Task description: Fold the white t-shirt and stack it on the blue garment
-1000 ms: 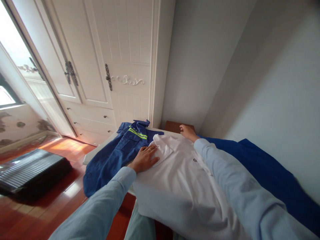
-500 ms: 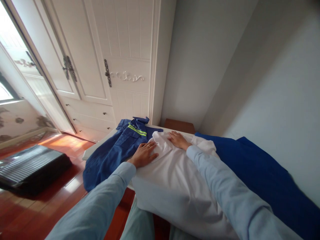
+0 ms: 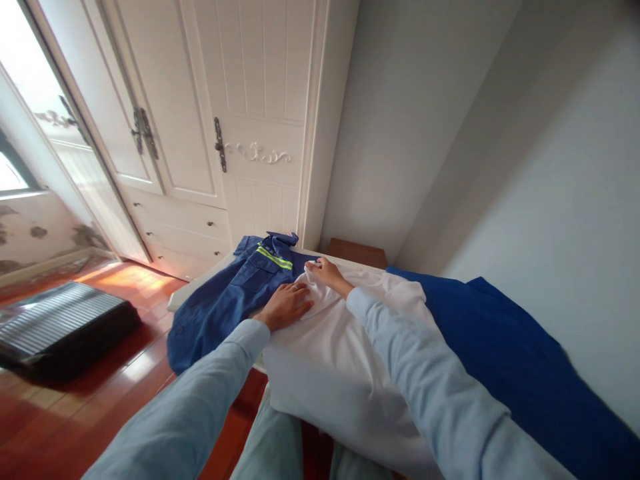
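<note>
A white shirt lies spread over the table, its lower part hanging down over the front edge toward my legs. My left hand rests flat on the shirt's left side, fingers stretched out. At the shirt's far left corner, my right hand has thumb and fingers pinched on the white fabric. Left of the shirt sits a folded dark blue work garment with a yellow reflective stripe, close to my left hand.
A large blue cloth covers the right side, along the wall. Behind the table stand a white wardrobe and a low brown wooden piece. A ribbed black-and-silver case lies on the red wooden floor at left.
My right hand has moved left across the shirt, from lying flat to pinching its far left corner. My left hand stays nearly where it was.
</note>
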Action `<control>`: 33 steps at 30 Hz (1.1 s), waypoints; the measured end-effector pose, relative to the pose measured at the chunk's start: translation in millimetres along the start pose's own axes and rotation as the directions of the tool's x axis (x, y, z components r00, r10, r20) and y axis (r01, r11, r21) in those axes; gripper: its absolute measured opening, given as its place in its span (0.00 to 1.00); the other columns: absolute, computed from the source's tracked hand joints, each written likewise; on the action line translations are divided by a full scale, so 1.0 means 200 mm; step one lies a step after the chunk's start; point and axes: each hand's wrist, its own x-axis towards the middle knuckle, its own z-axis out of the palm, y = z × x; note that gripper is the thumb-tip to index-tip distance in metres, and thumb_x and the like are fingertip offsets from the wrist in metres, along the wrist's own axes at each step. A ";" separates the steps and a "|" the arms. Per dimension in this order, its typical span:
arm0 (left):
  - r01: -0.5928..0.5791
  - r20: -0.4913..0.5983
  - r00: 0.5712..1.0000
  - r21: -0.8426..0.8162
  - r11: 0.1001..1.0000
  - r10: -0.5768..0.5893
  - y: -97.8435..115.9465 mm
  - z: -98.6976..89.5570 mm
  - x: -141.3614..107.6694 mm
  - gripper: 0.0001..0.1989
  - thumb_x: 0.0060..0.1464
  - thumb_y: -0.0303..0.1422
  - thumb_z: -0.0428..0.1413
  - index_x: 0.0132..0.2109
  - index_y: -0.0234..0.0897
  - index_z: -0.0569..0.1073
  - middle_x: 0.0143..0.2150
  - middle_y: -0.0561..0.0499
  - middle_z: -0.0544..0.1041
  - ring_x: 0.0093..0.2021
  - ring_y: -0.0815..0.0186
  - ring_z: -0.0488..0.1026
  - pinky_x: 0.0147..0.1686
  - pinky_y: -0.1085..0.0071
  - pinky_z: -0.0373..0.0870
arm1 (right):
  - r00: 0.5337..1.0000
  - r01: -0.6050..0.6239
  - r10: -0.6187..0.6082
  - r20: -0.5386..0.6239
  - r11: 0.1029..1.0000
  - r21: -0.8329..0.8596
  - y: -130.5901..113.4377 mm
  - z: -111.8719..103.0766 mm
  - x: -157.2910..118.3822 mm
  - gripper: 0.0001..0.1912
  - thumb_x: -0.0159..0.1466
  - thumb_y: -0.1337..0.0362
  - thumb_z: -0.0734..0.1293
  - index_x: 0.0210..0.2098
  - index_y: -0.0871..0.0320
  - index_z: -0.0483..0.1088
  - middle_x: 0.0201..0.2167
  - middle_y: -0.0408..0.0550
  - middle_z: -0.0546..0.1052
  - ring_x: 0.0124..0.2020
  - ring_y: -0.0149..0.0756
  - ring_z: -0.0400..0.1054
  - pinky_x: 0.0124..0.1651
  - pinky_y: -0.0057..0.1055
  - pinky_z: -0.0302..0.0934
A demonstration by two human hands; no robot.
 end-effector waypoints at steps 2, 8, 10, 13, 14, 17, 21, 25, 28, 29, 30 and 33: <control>0.001 0.000 1.000 -0.002 1.000 -0.001 0.01 -0.01 0.00 0.23 0.69 0.45 0.47 0.60 0.40 0.75 0.63 0.41 0.76 0.64 0.51 0.71 0.64 0.54 0.63 | 0.999 -0.029 0.029 -0.023 0.999 0.016 -0.03 0.02 0.07 0.28 0.68 0.46 0.67 0.58 0.58 0.70 0.54 0.57 0.80 0.54 0.46 0.75 0.53 0.35 0.67; 0.003 -0.005 1.000 -0.059 0.998 -0.004 0.02 -0.02 0.00 0.20 0.69 0.46 0.48 0.58 0.43 0.74 0.63 0.45 0.75 0.64 0.55 0.71 0.64 0.55 0.63 | 0.982 -0.159 0.154 -0.108 0.987 -0.036 0.01 0.01 0.18 0.18 0.65 0.63 0.69 0.53 0.60 0.75 0.53 0.58 0.80 0.55 0.46 0.75 0.56 0.36 0.66; 0.005 -0.008 1.000 -0.073 0.997 -0.005 0.03 -0.02 0.00 0.19 0.69 0.45 0.48 0.57 0.42 0.74 0.63 0.45 0.75 0.63 0.55 0.72 0.63 0.55 0.63 | 0.973 -0.199 0.188 -0.131 0.977 -0.073 0.04 -0.01 0.18 0.16 0.65 0.65 0.68 0.52 0.62 0.76 0.51 0.61 0.81 0.53 0.49 0.76 0.55 0.38 0.67; -0.002 -0.023 1.000 -0.084 0.996 0.000 0.03 -0.02 0.00 0.19 0.69 0.46 0.48 0.56 0.42 0.75 0.62 0.45 0.76 0.62 0.55 0.72 0.62 0.55 0.63 | 0.974 -0.177 0.154 -0.167 0.975 -0.135 0.06 -0.02 0.16 0.20 0.68 0.66 0.63 0.57 0.65 0.73 0.53 0.64 0.80 0.55 0.51 0.75 0.57 0.40 0.66; -0.007 -0.029 1.000 -0.085 0.996 0.004 0.03 -0.02 0.00 0.19 0.69 0.46 0.48 0.56 0.43 0.75 0.61 0.45 0.76 0.62 0.55 0.72 0.62 0.55 0.63 | 0.979 -0.137 0.109 -0.174 0.978 -0.158 0.06 -0.03 0.15 0.22 0.70 0.66 0.60 0.61 0.66 0.70 0.56 0.65 0.78 0.59 0.50 0.72 0.60 0.41 0.64; -0.019 -0.037 0.999 -0.078 0.997 0.017 0.03 -0.01 0.00 0.19 0.69 0.46 0.48 0.55 0.44 0.76 0.60 0.46 0.77 0.61 0.55 0.73 0.61 0.56 0.63 | 0.989 0.081 -0.107 -0.106 0.970 -0.228 0.03 -0.01 0.10 0.26 0.74 0.63 0.55 0.69 0.61 0.63 0.68 0.58 0.69 0.69 0.43 0.61 0.70 0.38 0.53; -0.018 -0.032 0.999 -0.054 0.998 0.016 0.02 0.00 0.00 0.20 0.69 0.45 0.49 0.57 0.42 0.75 0.64 0.44 0.75 0.65 0.53 0.69 0.63 0.54 0.62 | 0.946 0.322 -0.296 0.131 0.903 -0.283 0.01 0.06 0.04 0.24 0.73 0.56 0.60 0.65 0.56 0.70 0.70 0.51 0.67 0.72 0.41 0.57 0.73 0.36 0.49; -0.005 -0.008 1.000 -0.050 0.999 0.005 0.01 0.01 0.00 0.23 0.67 0.47 0.50 0.62 0.41 0.73 0.67 0.42 0.71 0.70 0.51 0.64 0.66 0.52 0.60 | 0.938 0.342 -0.293 0.184 0.870 -0.357 0.01 0.11 0.00 0.30 0.76 0.55 0.53 0.69 0.66 0.62 0.72 0.61 0.62 0.73 0.50 0.54 0.73 0.48 0.49; -0.012 -0.005 1.000 -0.052 0.999 0.012 0.01 0.00 0.01 0.24 0.66 0.47 0.52 0.62 0.42 0.72 0.68 0.43 0.70 0.70 0.52 0.63 0.66 0.52 0.60 | 0.946 0.323 -0.290 0.143 0.848 -0.421 -0.04 0.10 -0.02 0.31 0.76 0.54 0.55 0.70 0.70 0.60 0.72 0.68 0.59 0.74 0.57 0.51 0.73 0.57 0.44; -0.014 -0.006 1.000 -0.048 0.999 0.013 0.01 0.00 0.01 0.23 0.66 0.47 0.52 0.62 0.43 0.73 0.68 0.43 0.70 0.70 0.52 0.63 0.66 0.53 0.61 | 0.946 0.323 -0.298 0.128 0.839 -0.438 -0.06 0.09 -0.04 0.31 0.75 0.56 0.55 0.70 0.70 0.59 0.72 0.69 0.58 0.74 0.58 0.50 0.74 0.58 0.42; -0.014 -0.005 1.000 -0.042 0.999 0.014 0.01 -0.01 0.01 0.22 0.65 0.46 0.53 0.60 0.42 0.74 0.68 0.43 0.71 0.69 0.52 0.64 0.65 0.53 0.61 | 0.944 0.329 -0.310 0.118 0.830 -0.451 -0.09 0.08 -0.06 0.29 0.75 0.59 0.55 0.70 0.69 0.59 0.73 0.68 0.57 0.75 0.56 0.49 0.74 0.57 0.40; -0.009 -0.002 1.000 -0.012 1.000 0.009 0.01 -0.01 0.01 0.20 0.65 0.46 0.53 0.56 0.41 0.75 0.65 0.41 0.73 0.66 0.51 0.69 0.64 0.53 0.63 | 0.916 0.387 -0.386 0.107 0.785 -0.484 -0.12 0.05 -0.18 0.26 0.75 0.67 0.53 0.70 0.64 0.60 0.73 0.62 0.59 0.75 0.48 0.50 0.75 0.49 0.42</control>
